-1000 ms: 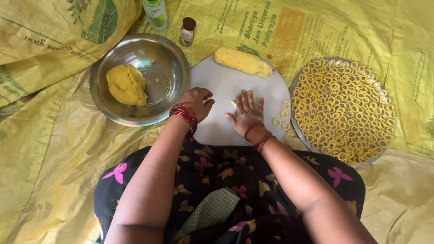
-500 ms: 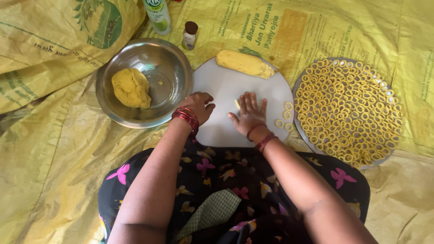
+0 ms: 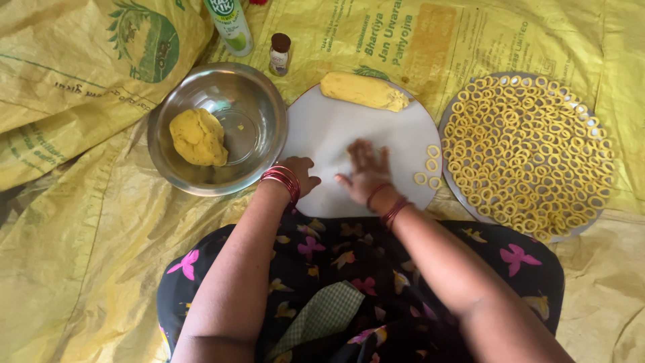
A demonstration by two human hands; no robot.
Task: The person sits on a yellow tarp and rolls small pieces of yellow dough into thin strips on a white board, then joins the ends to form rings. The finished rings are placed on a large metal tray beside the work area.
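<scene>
Right hand (image 3: 366, 168) flat, fingers spread, pressing white round board (image 3: 403, 134), left hand (image 3: 300, 173) loosely curled at its edge.

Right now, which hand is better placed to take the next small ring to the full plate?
Right, probably. The right hand lies flat on the white board, close to the loose rings and ring plate. The left hand rests by the steel bowl.

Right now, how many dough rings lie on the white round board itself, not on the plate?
4 dough rings at the white round board's right edge, beside the right hand; the hand may hide more.
</scene>
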